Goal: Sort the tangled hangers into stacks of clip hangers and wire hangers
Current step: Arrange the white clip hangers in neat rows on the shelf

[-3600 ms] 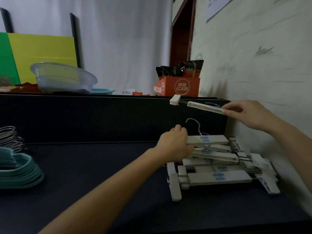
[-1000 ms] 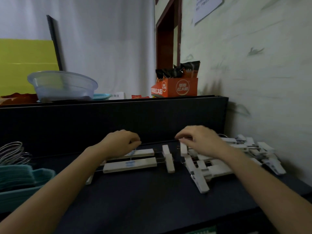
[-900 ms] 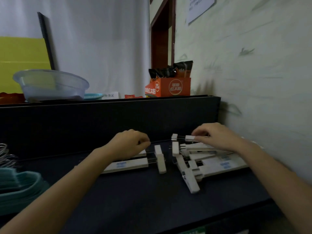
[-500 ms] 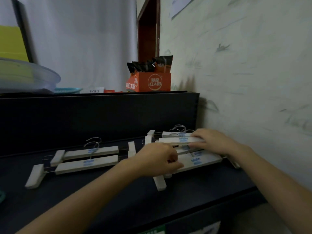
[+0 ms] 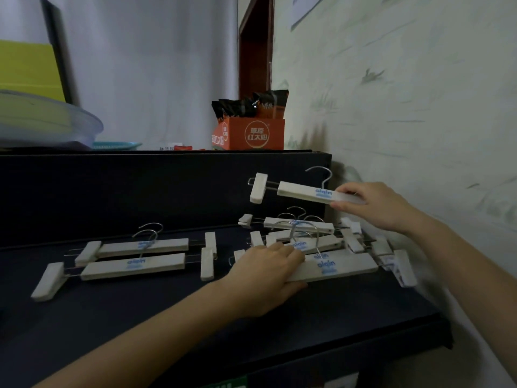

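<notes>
Up it comes: the right hand has lifted 1 clip hanger clear of the tangled pile, where half a second back it only rested on top. It pinches the white bar at its right end, and the hanger floats right of centre, hook up, left clip free. The left hand has come across to the pile and grips the left end of the bottom hanger, fingers over, thumb under, pinning the heap so nothing rides up. That looks like a clean separation, 1 more ready for the clip stack.

That stack, 2 sorted hangers, lies side by side at centre left on the dark surface, well apart from the pile. No wire hangers are in view here. Several hooks still cross in the pile, the likely snag for later pulls, and the wall crowds it on the right. Up on the back ledge sit an orange box and a plastic bowl, clear of the work
</notes>
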A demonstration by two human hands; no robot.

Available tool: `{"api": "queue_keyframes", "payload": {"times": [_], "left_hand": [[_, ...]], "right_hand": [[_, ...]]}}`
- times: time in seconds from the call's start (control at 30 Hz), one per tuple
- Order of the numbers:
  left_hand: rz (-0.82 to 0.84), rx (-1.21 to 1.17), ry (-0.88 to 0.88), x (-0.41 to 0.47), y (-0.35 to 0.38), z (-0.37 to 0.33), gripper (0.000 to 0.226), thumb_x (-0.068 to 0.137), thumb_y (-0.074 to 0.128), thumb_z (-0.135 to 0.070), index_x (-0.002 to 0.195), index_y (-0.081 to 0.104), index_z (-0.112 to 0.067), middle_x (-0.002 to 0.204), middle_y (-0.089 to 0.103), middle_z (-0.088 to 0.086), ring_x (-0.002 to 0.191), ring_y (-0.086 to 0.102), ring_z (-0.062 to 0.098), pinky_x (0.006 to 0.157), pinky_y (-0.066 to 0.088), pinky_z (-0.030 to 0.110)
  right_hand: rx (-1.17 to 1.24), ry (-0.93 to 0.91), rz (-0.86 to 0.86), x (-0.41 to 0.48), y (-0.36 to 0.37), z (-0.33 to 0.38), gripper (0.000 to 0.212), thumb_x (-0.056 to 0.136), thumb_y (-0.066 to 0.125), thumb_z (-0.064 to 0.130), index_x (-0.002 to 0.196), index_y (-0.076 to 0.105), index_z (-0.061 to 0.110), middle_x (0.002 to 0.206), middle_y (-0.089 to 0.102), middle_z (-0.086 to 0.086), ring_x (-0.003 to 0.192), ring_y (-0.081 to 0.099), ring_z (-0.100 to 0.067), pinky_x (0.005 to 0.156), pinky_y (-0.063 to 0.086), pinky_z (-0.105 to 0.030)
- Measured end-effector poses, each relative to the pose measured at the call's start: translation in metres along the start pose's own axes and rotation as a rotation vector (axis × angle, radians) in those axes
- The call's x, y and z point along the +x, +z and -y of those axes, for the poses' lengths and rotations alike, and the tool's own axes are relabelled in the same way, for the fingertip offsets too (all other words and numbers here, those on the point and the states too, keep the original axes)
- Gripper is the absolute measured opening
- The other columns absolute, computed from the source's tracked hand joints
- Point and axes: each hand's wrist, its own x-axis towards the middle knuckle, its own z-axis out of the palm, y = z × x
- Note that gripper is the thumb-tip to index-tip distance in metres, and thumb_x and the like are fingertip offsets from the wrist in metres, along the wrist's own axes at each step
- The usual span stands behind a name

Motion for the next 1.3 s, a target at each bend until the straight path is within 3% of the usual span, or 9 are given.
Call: {"api": "queue_keyframes", "payload": {"times": [0.17,0.27,0.43,0.57,0.67,0.8,0.93,1.1,1.3], "left_hand": [[-0.027,0.026,-0.048,-0.032,-0.044,0.019,0.04,0.093,0.033,-0.051,0.127,0.035,-0.029,0.122,0.047,-0.009,0.1,0.049,0.009,0.076,0.035,0.024],[0.049,0.047,-0.114,-0.077,-0.068,0.045,0.041,0.09,0.03,-0.057,0.124,0.037,-0.035,0.119,0.049,-0.016,0.092,0.051,0.005,0.079,0.043,0.029],[0.174,0.024,-0.248,-0.16,-0.081,0.089,0.059,0.075,0.016,-0.074,0.122,0.038,-0.045,0.114,0.046,-0.03,0.081,0.04,-0.024,0.072,0.035,0.006],[0.255,-0.002,-0.331,-0.203,-0.074,0.108,0.057,0.073,0.016,-0.078,0.116,0.038,-0.049,0.11,0.05,-0.026,0.089,0.049,-0.011,0.078,0.039,0.011],[0.267,-0.002,-0.365,-0.215,-0.062,0.119,0.07,0.069,0.01,-0.079,0.121,0.042,-0.044,0.116,0.05,-0.022,0.104,0.05,-0.001,0.089,0.042,0.02],[0.228,0.088,-0.424,-0.216,-0.048,0.132,0.084,0.065,0.006,-0.077,0.132,0.041,-0.04,0.127,0.048,-0.016,0.115,0.048,0.006,0.091,0.042,0.025],[0.186,0.126,-0.447,-0.21,-0.044,0.138,0.045,0.091,0.038,-0.05,0.133,0.043,-0.034,0.126,0.047,-0.01,0.111,0.05,0.01,0.083,0.04,0.026],[0.169,0.103,-0.475,-0.204,-0.043,0.143,0.04,0.092,0.045,-0.044,0.128,0.047,-0.029,0.131,0.049,-0.006,0.117,0.048,0.014,0.095,0.042,0.031],[0.298,0.079,-0.434,-0.197,-0.047,0.156,0.041,0.091,0.043,-0.049,0.129,0.048,-0.034,0.118,0.052,-0.007,0.107,0.05,0.011,0.088,0.046,0.031]], "right_hand": [[0.133,-0.062,-0.034,0.001,-0.007,0.014,0.024,0.086,0.057,0.041,0.105,0.061,0.028,0.102,0.065,0.0,0.092,0.06,-0.021,0.088,0.048,-0.045],[0.152,-0.112,-0.028,0.005,-0.002,0.033,0.03,0.085,0.057,0.042,0.109,0.062,0.025,0.102,0.065,0.001,0.094,0.059,-0.019,0.088,0.047,-0.044],[0.184,-0.162,0.028,0.017,0.019,0.069,0.028,0.085,0.055,0.047,0.108,0.059,0.032,0.101,0.063,0.007,0.087,0.059,-0.011,0.08,0.05,-0.038],[0.231,-0.19,0.068,0.025,0.037,0.1,0.032,0.085,0.055,0.046,0.112,0.059,0.029,0.107,0.063,0.005,0.093,0.059,-0.012,0.084,0.051,-0.04],[0.247,-0.213,0.097,0.028,0.046,0.124,0.034,0.086,0.056,0.045,0.115,0.059,0.028,0.107,0.062,0.004,0.093,0.059,-0.014,0.085,0.051,-0.042],[0.241,-0.24,0.129,0.025,0.052,0.15,0.034,0.084,0.056,0.048,0.114,0.057,0.033,0.105,0.062,0.007,0.089,0.061,-0.014,0.083,0.053,-0.044],[0.259,-0.276,0.165,0.004,0.052,0.166,0.025,0.084,0.058,0.045,0.108,0.056,0.039,0.1,0.061,0.015,0.085,0.06,-0.007,0.075,0.051,-0.03],[0.163,-0.362,0.248,-0.038,0.065,0.186,0.022,0.083,0.056,0.052,0.104,0.054,0.046,0.098,0.06,0.022,0.087,0.056,0.002,0.074,0.046,-0.022],[0.089,-0.414,0.347,-0.075,0.099,0.214,0.027,0.085,0.053,0.052,0.112,0.05,0.045,0.103,0.055,0.028,0.092,0.049,0.01,0.075,0.037,-0.015]]}}
